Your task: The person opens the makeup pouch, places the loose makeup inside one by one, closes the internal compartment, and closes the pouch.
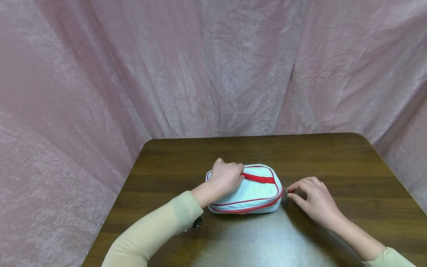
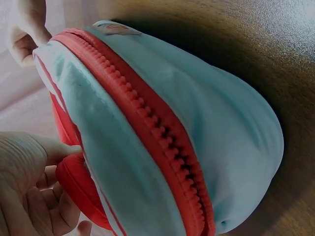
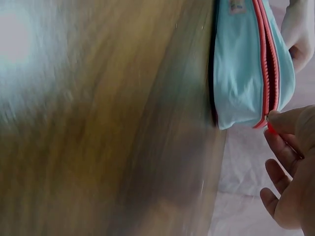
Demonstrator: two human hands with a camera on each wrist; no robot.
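A pale blue zip pouch (image 1: 255, 193) with red piping sits on the table, its red strap handle (image 1: 261, 178) on top. My left hand (image 1: 227, 177) grips that handle near its left end, with fingers curled round it in the left wrist view. Beyond the pouch's right end, my right hand (image 1: 315, 200) pinches the red zipper pull (image 3: 271, 129) between thumb and forefinger. Along the front edge runs the thick red zipper (image 2: 133, 101). A dark gap shows between its teeth in the right wrist view, close to the pull.
The brown wooden table (image 1: 166, 159) has rounded far corners and a glare patch near the front. Pink velvety curtains (image 1: 213, 74) hang behind it and at both sides. A small label (image 3: 237, 6) is on the pouch's front.
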